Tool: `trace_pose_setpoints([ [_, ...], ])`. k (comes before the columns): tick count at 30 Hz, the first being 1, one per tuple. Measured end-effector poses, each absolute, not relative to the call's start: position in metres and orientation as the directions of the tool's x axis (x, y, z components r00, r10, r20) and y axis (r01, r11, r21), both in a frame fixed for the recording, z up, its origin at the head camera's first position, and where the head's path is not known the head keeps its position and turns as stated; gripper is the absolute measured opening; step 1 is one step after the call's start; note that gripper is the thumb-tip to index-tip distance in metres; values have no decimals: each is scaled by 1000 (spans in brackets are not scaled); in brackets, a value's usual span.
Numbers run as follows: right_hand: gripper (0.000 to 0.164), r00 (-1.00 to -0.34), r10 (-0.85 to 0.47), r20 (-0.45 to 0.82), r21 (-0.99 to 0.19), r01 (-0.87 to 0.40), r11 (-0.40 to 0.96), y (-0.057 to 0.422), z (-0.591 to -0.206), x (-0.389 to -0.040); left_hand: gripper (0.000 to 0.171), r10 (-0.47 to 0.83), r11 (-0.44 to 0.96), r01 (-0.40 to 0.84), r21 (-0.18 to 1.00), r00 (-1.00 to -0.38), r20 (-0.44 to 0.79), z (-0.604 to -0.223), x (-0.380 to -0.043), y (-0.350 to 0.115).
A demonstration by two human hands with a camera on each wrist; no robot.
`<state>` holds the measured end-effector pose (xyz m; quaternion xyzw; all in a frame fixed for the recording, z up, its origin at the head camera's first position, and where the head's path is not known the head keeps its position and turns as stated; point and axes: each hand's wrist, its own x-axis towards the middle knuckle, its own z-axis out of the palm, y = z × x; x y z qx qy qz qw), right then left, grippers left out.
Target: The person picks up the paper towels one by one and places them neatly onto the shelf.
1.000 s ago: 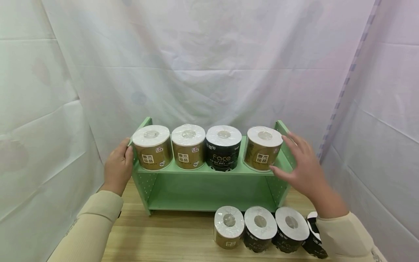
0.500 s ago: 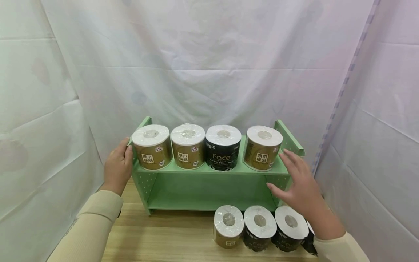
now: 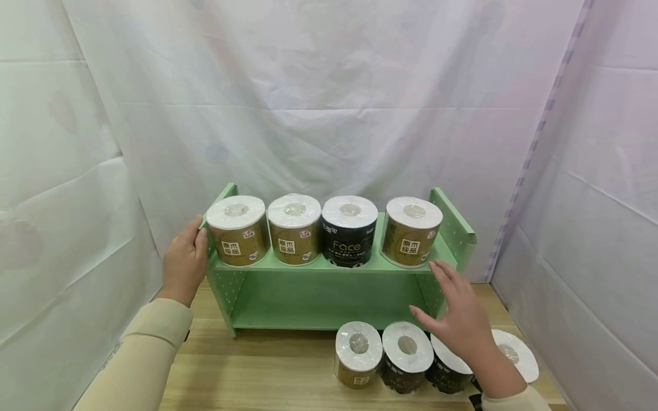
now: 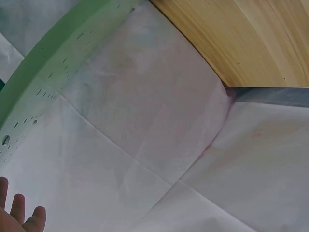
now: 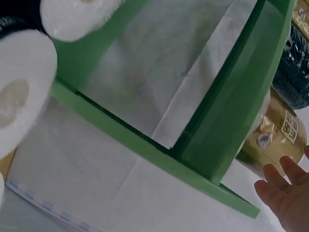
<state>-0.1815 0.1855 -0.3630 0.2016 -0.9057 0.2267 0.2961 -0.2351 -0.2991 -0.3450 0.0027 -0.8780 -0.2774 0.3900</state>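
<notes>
My left hand (image 3: 185, 261) is against the front end of the left side panel of a green two-tier shelf (image 3: 329, 297); the left wrist view shows its fingertips (image 4: 18, 205) loosely extended. On the upper tier stand toilet paper rolls: two gold-brown ones (image 3: 239, 246) (image 3: 295, 245), a black "Face" roll (image 3: 349, 242) and, past a gap, another gold-brown roll (image 3: 411, 242). My right hand (image 3: 465, 319) hovers in front of the shelf's right side, fingers spread, holding nothing. Below it are more toilet paper rolls, partly covered by the hand and forearm.
A wooden table (image 3: 247, 371) carries the shelf. In a row at front right stand a gold-brown roll (image 3: 358, 354), black rolls (image 3: 406, 365) (image 3: 447, 377) and a roll with a white top (image 3: 521, 354). White curtains (image 3: 329, 114) enclose the back and sides.
My right hand has come away from the right-hand gold-brown roll on the upper tier, moving down and toward me over the front row. My left hand stays at the side panel.
</notes>
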Motion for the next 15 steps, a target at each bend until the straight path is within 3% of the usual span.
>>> trace_pose_setpoints([
  [15,84,-850,-180,495,-414,-413,811,171,-389,-174,40,-230,840,196,506,-716,659,-344,-234,-298],
])
